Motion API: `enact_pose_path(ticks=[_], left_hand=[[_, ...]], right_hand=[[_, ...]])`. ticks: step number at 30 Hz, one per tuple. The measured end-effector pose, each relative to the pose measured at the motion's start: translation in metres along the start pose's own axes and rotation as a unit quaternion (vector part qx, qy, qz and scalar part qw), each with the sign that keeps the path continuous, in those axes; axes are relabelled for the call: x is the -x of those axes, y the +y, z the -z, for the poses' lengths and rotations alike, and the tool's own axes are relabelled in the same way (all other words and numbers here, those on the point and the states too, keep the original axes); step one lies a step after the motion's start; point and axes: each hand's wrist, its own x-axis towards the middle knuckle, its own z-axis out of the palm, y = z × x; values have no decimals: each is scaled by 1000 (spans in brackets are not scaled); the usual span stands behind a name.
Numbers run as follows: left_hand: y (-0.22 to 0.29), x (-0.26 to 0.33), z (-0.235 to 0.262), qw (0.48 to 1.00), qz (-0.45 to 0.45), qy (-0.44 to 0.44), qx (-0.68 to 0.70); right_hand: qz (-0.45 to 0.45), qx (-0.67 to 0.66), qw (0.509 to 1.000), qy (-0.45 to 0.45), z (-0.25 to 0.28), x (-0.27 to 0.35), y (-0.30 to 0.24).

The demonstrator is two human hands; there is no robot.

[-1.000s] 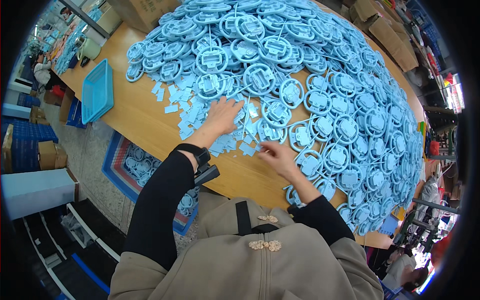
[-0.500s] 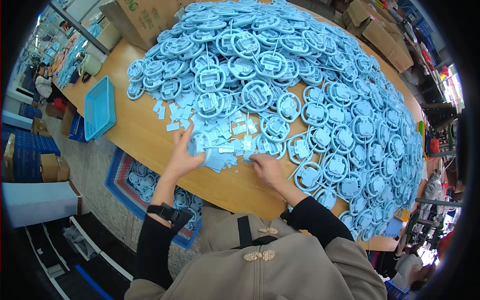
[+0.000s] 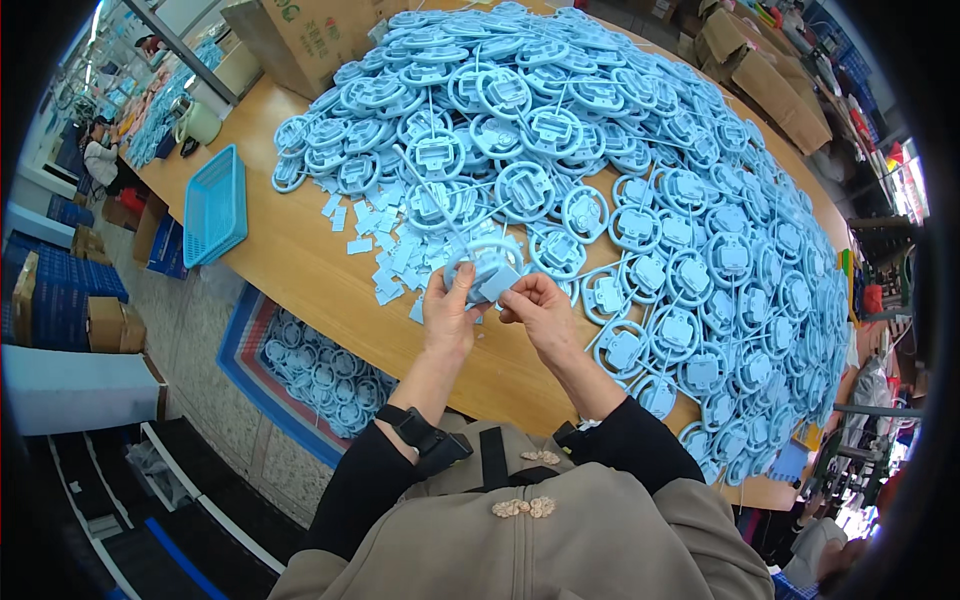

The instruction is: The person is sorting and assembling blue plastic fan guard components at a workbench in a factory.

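My left hand [image 3: 448, 315] is closed on a light-blue plastic ring part [image 3: 472, 250], a round frame with a housing in its middle, held tilted just above the wooden table [image 3: 300, 265]. From the right, my right hand [image 3: 545, 315] pinches a small flat blue plate [image 3: 496, 285] against the ring part's housing. Whether the plate sits in the housing I cannot tell, as fingers cover part of it. Loose blue plates [image 3: 385, 235] lie scattered just beyond my left hand. A large heap of similar ring parts [image 3: 730, 255] covers the far and right side of the table.
A blue plastic basket [image 3: 215, 205] stands at the table's left edge. Behind it is a cardboard box [image 3: 300, 45]. Below the table edge, a blue-rimmed crate [image 3: 235, 345] holds more ring parts. Open cartons [image 3: 765, 80] stand beyond the heap at the far right.
My left hand has moved right with the ring part. My right hand has lifted a plate from the loose plates and brought it to the ring part; the hands are now close together.
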Motion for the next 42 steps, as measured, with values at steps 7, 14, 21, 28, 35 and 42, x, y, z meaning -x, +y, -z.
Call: enact_pose_path(ticks=[7, 14, 21, 28, 35, 42], left_hand=[[-6, 6, 3, 998, -8, -49, 29], [-10, 2, 9, 964, -150, -138, -169], [-25, 2, 2, 940, -152, -129, -279], [-27, -69, 1, 834, -181, -104, -511], [47, -193, 72, 668, -330, 76, -663], [68, -205, 39, 673, -131, -1, -728]], right_hand=[[-74, -46, 996, 20, 5, 2, -5], [-17, 128, 991, 30, 17, -14, -2], [-73, -15, 997, -35, 47, -13, 2], [-1, 35, 981, 188, 136, -5, 7], [264, -187, 879, 350, 228, 18, -88], [60, -21, 961, 268, 174, 22, -33]])
